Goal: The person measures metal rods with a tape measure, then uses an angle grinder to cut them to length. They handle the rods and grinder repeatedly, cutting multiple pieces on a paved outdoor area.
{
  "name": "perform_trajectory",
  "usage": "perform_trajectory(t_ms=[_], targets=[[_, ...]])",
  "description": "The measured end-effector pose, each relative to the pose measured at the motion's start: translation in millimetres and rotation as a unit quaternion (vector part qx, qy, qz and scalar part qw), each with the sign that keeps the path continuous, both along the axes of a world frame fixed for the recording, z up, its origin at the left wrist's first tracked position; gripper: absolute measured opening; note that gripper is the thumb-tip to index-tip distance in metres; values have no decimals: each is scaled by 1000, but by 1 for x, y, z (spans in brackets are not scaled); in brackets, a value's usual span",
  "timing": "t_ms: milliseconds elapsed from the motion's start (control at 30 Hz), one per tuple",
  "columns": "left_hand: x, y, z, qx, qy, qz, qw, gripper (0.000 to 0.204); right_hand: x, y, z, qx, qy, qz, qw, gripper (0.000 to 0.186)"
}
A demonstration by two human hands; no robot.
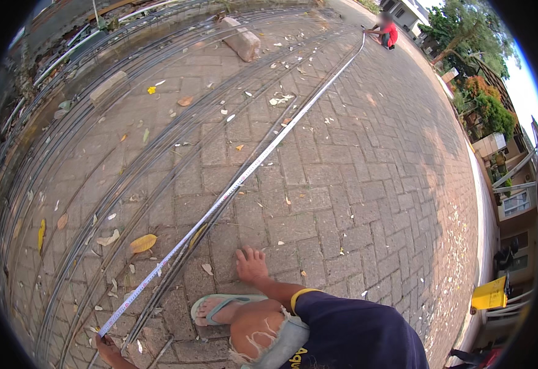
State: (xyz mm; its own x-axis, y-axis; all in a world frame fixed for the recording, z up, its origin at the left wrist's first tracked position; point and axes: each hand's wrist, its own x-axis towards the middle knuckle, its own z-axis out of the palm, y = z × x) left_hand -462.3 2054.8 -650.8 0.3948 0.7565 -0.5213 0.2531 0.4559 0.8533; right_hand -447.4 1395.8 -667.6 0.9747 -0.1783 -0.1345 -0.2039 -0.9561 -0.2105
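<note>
My left hand (108, 350) pinches the near end of a white tape measure (242, 176) at the lower left. The tape stretches tight over the paving, up to a crouching person in a red shirt (389, 32) at the far end, whose hands are at its other end. Beneath and beside the tape lie long dark steel bars (169, 265). My right hand (251, 267) holds nothing; its fingers are spread over the paving near my sandal (216, 310). Whether it touches the bricks I cannot tell.
More long bars (152, 138) run across the left side, with a stone block (240, 40) and a smaller block (108, 88) among them. Dry leaves (143, 243) dot the brick paving (349, 203). A yellow box-shaped object (489, 294) stands at the right by the houses.
</note>
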Motion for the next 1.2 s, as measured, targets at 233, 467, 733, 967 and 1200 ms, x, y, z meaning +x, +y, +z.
perform_trajectory(t_ms=[233, 467, 733, 967, 1200], targets=[[57, -23, 9, -90, 102, -27, 990, 33, 2, 1, 3, 3, 7, -3, 1000, 48], [46, -62, 66, 104, 351, -396, 842, 30, 3, 1, -3, -15, 50, -14, 999, 48], [-52, -173, 338, 301, 235, -593, 709, 25, 22, -2, 106, 133, 373, 54, 917, 33], [-86, -316, 479, 102, 230, -743, 620, 21, -139, -58, 335, 214, 340, 12, 916, 38], [-38, -319, 507, 8, 345, -640, 687, 18, -367, -119, 512, 155, 424, -340, 825, 36]])
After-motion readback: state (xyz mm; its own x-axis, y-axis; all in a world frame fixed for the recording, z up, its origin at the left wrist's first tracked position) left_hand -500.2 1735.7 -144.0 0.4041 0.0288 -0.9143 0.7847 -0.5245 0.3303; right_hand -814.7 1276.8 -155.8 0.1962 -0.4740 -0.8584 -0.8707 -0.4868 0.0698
